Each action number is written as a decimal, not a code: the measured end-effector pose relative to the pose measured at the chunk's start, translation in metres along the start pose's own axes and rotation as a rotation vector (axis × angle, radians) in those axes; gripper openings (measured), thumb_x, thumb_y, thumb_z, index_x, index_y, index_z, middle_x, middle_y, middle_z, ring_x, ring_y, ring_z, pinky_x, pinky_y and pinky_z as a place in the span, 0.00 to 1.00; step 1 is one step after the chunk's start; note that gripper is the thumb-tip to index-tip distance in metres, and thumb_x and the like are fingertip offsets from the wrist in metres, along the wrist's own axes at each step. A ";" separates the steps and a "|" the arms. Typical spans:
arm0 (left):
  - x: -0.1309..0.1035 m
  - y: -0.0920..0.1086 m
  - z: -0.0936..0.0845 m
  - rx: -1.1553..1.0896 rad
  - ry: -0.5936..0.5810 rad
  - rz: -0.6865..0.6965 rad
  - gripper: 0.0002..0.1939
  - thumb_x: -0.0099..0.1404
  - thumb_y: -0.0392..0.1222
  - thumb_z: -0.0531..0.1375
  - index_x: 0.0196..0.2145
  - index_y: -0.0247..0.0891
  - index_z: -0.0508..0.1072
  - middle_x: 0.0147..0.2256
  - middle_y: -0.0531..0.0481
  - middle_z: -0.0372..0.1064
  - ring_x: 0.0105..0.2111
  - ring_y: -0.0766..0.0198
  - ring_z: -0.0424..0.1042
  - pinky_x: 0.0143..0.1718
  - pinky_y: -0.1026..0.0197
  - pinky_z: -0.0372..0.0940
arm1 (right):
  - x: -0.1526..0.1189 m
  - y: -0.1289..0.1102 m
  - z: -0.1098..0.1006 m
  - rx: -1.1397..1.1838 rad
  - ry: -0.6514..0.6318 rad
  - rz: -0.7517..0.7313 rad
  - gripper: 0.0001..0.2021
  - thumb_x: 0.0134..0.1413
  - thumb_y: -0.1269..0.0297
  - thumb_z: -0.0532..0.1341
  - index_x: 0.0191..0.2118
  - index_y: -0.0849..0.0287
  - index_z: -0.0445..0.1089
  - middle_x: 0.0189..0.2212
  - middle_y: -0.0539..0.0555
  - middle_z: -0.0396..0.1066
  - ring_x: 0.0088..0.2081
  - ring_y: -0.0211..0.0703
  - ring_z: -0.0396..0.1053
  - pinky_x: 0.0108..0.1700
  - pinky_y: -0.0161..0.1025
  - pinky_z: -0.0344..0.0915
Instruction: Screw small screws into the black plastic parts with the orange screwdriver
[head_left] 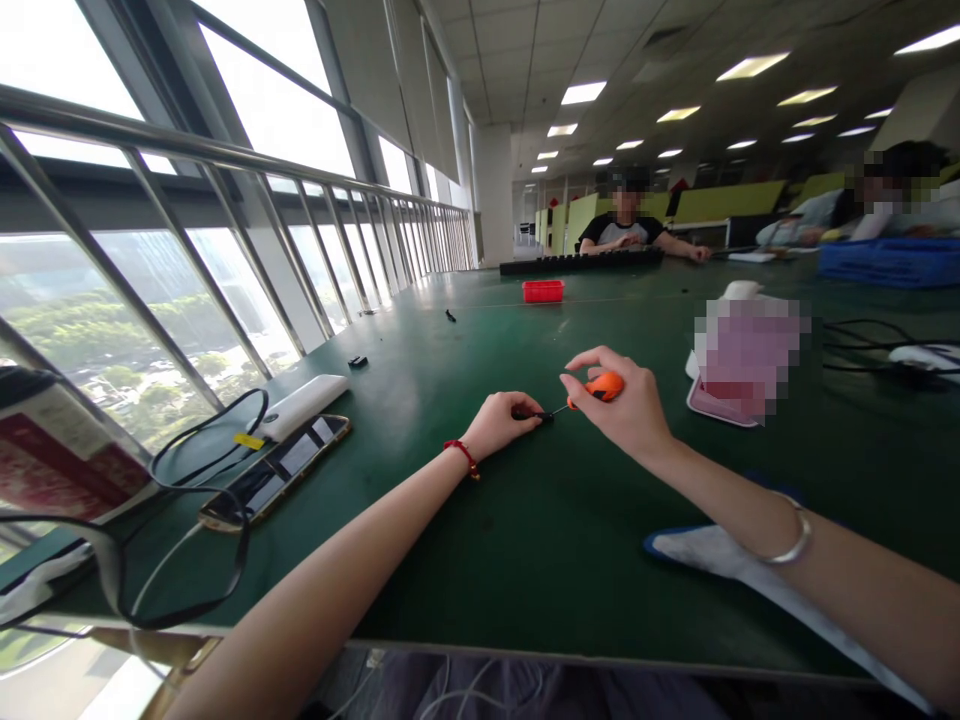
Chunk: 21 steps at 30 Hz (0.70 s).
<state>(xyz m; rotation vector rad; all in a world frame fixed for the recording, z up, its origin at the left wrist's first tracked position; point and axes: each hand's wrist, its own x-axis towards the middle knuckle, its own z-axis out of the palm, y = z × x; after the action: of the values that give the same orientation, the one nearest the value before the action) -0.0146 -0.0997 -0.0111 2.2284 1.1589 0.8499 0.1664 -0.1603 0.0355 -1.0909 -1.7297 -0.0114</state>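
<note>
My left hand (506, 422) rests on the green table (480, 540), its fingers closed on a small black part (546, 416). Just right of it, my right hand (622, 400) is curled round the orange and black handle of a screwdriver (606, 386). The thin metal shaft points left and down, and its tip meets the black part near my left fingertips. My fingers partly cover both the part and the handle.
Left lie a phone (281, 470), a white power bank (306, 405) and cables. Small black pieces (358, 362) and a red tray (543, 291) are farther back. A pink item (724, 400) and a grey-white cloth-like object (701, 548) lie right. People sit beyond.
</note>
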 end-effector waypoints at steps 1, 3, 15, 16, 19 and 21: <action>0.000 0.001 0.000 0.006 0.002 0.001 0.09 0.56 0.38 0.61 0.34 0.34 0.77 0.34 0.48 0.76 0.35 0.63 0.73 0.41 0.62 0.67 | 0.000 0.000 0.000 0.017 0.011 -0.007 0.09 0.50 0.58 0.59 0.36 0.56 0.67 0.21 0.49 0.65 0.27 0.42 0.64 0.33 0.39 0.60; -0.001 0.002 0.000 0.014 0.005 0.005 0.09 0.56 0.38 0.61 0.34 0.34 0.77 0.33 0.48 0.76 0.35 0.63 0.73 0.41 0.63 0.67 | 0.000 0.000 0.000 0.038 0.033 -0.015 0.14 0.49 0.60 0.59 0.43 0.57 0.64 0.24 0.49 0.65 0.26 0.41 0.64 0.33 0.39 0.61; 0.000 0.001 0.001 0.001 0.003 0.014 0.08 0.56 0.37 0.61 0.34 0.34 0.77 0.32 0.49 0.75 0.33 0.64 0.72 0.39 0.63 0.66 | 0.001 0.004 0.002 0.014 0.050 -0.040 0.18 0.46 0.61 0.61 0.45 0.56 0.62 0.24 0.46 0.64 0.25 0.39 0.63 0.33 0.39 0.61; 0.000 0.001 0.001 -0.002 0.005 0.014 0.08 0.56 0.37 0.61 0.34 0.34 0.77 0.32 0.49 0.75 0.33 0.64 0.72 0.39 0.63 0.66 | 0.001 0.004 0.002 0.005 0.050 -0.041 0.20 0.45 0.60 0.62 0.46 0.56 0.61 0.23 0.45 0.64 0.23 0.38 0.62 0.34 0.39 0.61; 0.000 0.001 0.001 -0.012 0.006 0.011 0.08 0.56 0.37 0.61 0.34 0.34 0.77 0.32 0.48 0.75 0.33 0.64 0.72 0.39 0.63 0.66 | 0.001 0.003 0.001 -0.063 0.032 -0.015 0.16 0.45 0.55 0.63 0.40 0.55 0.65 0.19 0.45 0.62 0.23 0.40 0.62 0.35 0.40 0.60; 0.000 0.001 0.001 -0.015 0.003 0.010 0.08 0.56 0.37 0.61 0.33 0.34 0.77 0.32 0.49 0.75 0.34 0.64 0.72 0.40 0.62 0.66 | 0.000 0.003 0.001 -0.075 0.023 -0.001 0.10 0.47 0.54 0.61 0.33 0.55 0.67 0.18 0.47 0.62 0.27 0.43 0.64 0.34 0.40 0.59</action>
<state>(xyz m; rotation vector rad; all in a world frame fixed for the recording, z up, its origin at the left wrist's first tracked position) -0.0137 -0.1005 -0.0111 2.2230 1.1401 0.8629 0.1673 -0.1576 0.0338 -1.1402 -1.7211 -0.0902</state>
